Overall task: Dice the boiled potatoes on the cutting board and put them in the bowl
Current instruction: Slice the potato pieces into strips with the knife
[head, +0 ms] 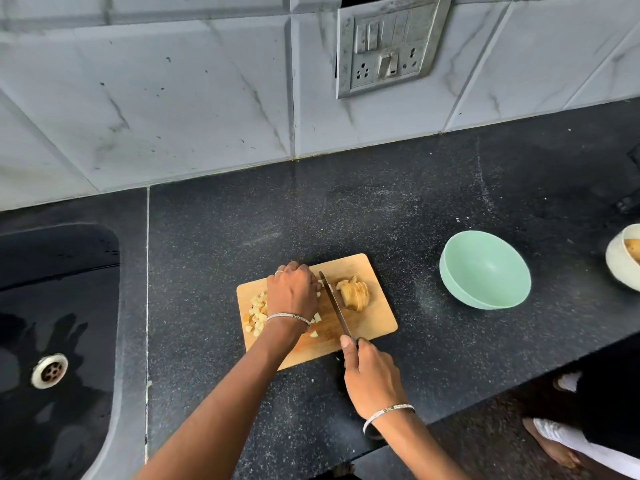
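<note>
Black counter [415,202] (sink [59,306] leftward): right grip [372,379] clamps knife [337,306], left grip [292,292] pinches potato pieces [258,313].

Wooden cutting board [374,317]; speckled glossy stone counter [346,209]; matt bowl [485,268].

The single view comes from a wide-angle camera worn on the person's head, looking forward and steeply down across the dark desk [415,209] toward the tiled wall [173,98] behind it. It sits close above the work: both forearms reach in from the lower edge, and the left hand [292,292] and right hand [372,379] meet over the cutting board [377,320] just below the frame's middle. The sink [59,271] lies at the left edge and the floor [485,441] at the lower right.
</note>
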`<action>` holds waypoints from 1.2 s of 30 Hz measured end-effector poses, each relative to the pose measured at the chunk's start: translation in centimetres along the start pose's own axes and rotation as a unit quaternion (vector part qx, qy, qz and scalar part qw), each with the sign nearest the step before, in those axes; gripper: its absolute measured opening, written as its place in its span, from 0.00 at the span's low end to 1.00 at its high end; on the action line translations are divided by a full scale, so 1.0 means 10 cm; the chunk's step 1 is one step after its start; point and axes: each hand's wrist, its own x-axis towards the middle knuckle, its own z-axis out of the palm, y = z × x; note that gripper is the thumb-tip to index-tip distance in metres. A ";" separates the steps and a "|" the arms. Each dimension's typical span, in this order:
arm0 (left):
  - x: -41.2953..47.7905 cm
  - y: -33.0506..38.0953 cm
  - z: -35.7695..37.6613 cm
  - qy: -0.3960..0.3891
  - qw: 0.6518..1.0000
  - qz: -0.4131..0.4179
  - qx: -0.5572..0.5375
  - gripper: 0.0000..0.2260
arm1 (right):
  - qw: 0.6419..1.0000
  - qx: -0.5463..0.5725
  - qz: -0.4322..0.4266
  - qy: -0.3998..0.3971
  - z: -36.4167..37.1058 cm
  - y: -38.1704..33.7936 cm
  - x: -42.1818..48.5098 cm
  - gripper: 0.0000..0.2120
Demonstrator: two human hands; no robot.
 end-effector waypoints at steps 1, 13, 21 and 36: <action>-0.01 -0.01 0.01 0.002 1.000 0.001 -0.002 0.06 | 1.000 -0.003 -0.001 0.000 0.01 -0.01 -0.01 0.18; 0.02 -0.07 0.05 -0.003 1.000 0.004 -0.013 0.06 | 0.998 0.039 0.013 -0.038 -0.02 0.00 0.09 0.19; -0.01 -0.02 0.01 -0.008 1.000 -0.023 0.018 0.09 | 0.999 -0.041 0.008 0.018 0.06 -0.10 0.05 0.19; -0.08 -0.17 -0.29 0.005 0.996 -0.028 -0.087 0.02 | 0.995 -0.078 0.023 0.052 0.04 -0.05 -0.08 0.21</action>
